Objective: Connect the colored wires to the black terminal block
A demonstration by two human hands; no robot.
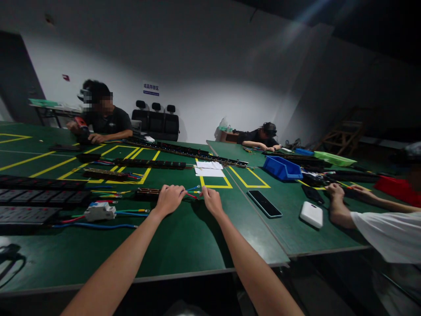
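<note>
My left hand (170,199) is closed over the right end of a short black strip with copper-coloured bars (147,193). Blue, green and red wires (191,193) with ring terminals come out past its fingers, toward my right hand. My right hand (211,200) pinches at the tip of these wires, close to the red one; its fingers partly hide what they grip. Just left of my left hand lie more coloured wire ends (112,193) and a white circuit breaker (100,211) with wires attached.
Black socket strips (29,197) lie at left, and long black strips (184,151) lie farther back. White papers (208,169), a phone (265,203), a white power bank (311,214) and a blue bin (283,167) are ahead and right. Co-workers sit around the green table (184,245).
</note>
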